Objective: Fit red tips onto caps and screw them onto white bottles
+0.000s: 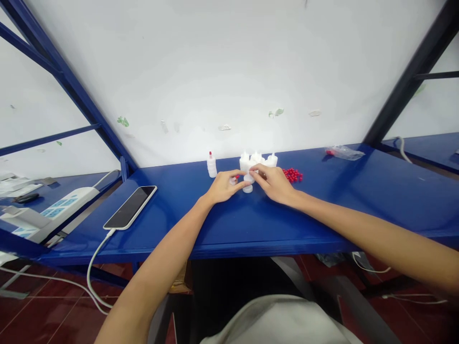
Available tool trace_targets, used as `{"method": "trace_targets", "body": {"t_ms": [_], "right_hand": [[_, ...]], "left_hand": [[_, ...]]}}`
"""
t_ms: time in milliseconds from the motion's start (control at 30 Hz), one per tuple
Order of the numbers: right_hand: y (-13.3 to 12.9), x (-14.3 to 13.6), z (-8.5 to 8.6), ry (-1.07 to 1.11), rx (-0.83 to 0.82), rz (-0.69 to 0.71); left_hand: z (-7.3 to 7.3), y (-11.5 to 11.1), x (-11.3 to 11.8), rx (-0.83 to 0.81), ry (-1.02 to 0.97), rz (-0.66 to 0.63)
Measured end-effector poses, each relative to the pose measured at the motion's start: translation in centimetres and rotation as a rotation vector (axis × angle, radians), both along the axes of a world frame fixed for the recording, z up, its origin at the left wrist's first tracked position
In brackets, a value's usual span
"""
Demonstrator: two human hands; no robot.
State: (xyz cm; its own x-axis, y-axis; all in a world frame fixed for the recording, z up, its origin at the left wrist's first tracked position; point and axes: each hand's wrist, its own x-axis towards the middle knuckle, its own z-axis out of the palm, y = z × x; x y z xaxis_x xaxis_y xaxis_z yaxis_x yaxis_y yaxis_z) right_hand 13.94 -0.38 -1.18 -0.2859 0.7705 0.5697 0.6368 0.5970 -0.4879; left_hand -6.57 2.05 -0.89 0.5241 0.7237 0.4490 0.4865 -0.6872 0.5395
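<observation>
A small white bottle point(247, 188) stands upright on the blue table, between my two hands. My left hand point(226, 186) is closed around its left side, thumb and index finger at its upper part. From the right, my right hand point(272, 182) pinches at the bottle's top; what is between those fingertips is too small to tell. Several white bottles point(271, 161) with pointed tips stand just behind my hands. A white bottle with a red tip point(212, 166) stands to the left. Small red caps point(293, 175) lie in a pile right of my right hand. Another bit of red shows beside my left fingers.
A phone point(131, 207) with a white cable lies on the left of the blue table point(222, 234). A clear plastic bag point(344, 152) with something red is at the back right. A power strip point(68, 206) sits further left. Blue frame posts flank the table.
</observation>
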Motion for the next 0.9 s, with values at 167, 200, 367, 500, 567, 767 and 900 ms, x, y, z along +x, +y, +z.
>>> {"method": "trace_targets", "body": {"t_ms": [167, 200, 367, 500, 567, 767, 900], "right_hand": [[0.3, 0.0, -0.3, -0.086, -0.031, -0.019], [0.3, 0.0, -0.3, -0.106, -0.046, -0.024], [0.0, 0.0, -0.2, -0.22, -0.109, -0.05], [-0.4, 0.0, 0.1, -0.273, -0.131, -0.082], [-0.5, 0.1, 0.2, -0.262, -0.107, -0.087], [-1.1, 0.3, 0.4, -0.199, -0.066, 0.134], [-1.4, 0.2, 0.4, -0.324, 0.035, 0.237]], "left_hand": [[-0.3, 0.1, -0.1, 0.038, 0.103, 0.022], [-0.3, 0.1, -0.1, 0.048, 0.124, 0.032], [-0.2, 0.2, -0.5, 0.091, 0.281, 0.066], [-0.1, 0.3, -0.5, 0.116, 0.394, 0.111], [0.0, 0.1, -0.5, 0.14, 0.385, 0.135], [0.7, -1.1, 0.0, 0.292, 0.329, 0.088], [0.5, -1.5, 0.9, 0.301, 0.453, 0.044]]}}
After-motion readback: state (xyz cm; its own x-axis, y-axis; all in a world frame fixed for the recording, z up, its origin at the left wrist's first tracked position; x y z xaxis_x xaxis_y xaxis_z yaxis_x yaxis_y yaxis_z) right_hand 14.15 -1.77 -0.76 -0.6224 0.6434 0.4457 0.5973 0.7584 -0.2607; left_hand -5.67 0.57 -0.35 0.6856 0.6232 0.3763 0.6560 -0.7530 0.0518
